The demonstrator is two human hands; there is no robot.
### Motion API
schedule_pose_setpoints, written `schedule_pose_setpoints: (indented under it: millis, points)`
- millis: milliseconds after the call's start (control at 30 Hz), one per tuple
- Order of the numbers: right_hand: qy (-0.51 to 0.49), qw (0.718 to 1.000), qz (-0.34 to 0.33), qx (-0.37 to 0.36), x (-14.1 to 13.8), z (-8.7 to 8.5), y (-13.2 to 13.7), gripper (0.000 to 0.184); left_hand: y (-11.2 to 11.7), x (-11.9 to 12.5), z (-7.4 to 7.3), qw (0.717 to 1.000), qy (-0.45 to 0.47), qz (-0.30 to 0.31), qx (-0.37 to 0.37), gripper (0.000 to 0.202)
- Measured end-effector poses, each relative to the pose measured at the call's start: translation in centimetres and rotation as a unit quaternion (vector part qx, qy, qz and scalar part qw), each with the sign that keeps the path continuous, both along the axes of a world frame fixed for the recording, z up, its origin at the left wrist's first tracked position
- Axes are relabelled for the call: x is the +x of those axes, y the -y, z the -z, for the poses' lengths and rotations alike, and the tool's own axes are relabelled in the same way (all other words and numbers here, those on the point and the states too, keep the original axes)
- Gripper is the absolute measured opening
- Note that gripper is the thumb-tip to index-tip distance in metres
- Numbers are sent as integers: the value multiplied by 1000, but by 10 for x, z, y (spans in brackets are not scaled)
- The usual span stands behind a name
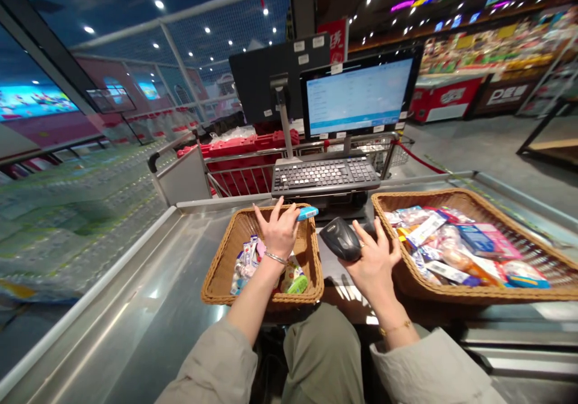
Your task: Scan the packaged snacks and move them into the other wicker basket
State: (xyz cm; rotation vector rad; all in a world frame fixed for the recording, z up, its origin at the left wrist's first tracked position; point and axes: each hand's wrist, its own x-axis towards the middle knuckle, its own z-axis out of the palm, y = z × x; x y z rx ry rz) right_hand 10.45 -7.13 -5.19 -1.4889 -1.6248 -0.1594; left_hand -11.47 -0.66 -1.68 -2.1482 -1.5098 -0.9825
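Note:
Over the smaller wicker basket point(217, 271), my left hand point(279, 232) pinches a small blue packet point(307, 213) with a barcode on it. Beneath that hand lie several small wrapped items, among them a green packet point(298, 285). My right hand point(372, 259) is closed around the handle of a black barcode scanner point(341, 239), whose head points left toward the blue packet. The scanner's grip is partly hidden by my fingers. Right of this hand stands a larger wicker basket point(451, 295) filled with many bagged goods point(456, 244).
A keyboard point(326, 174) sits behind the baskets, below a lit monitor point(360, 95). Beside it a second screen point(275, 82) shows its back. The metal counter point(149, 289) extends left. Behind the counter is a cart point(239, 172) with red crates. Bottled-water packs point(90, 211) are stacked at left.

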Motion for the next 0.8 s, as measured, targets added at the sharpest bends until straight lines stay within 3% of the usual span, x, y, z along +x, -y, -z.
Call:
schedule_pose_setpoints:
  millis: [400, 800]
  points:
    - [-3, 1000, -8, -8, -3, -2, 4, 22, 0, 2, 14, 1000, -13, -6, 18, 23]
    - [0, 1000, -27, -10, -4, 1, 3, 24, -1, 1, 18, 1000, 11, -15, -17, 25]
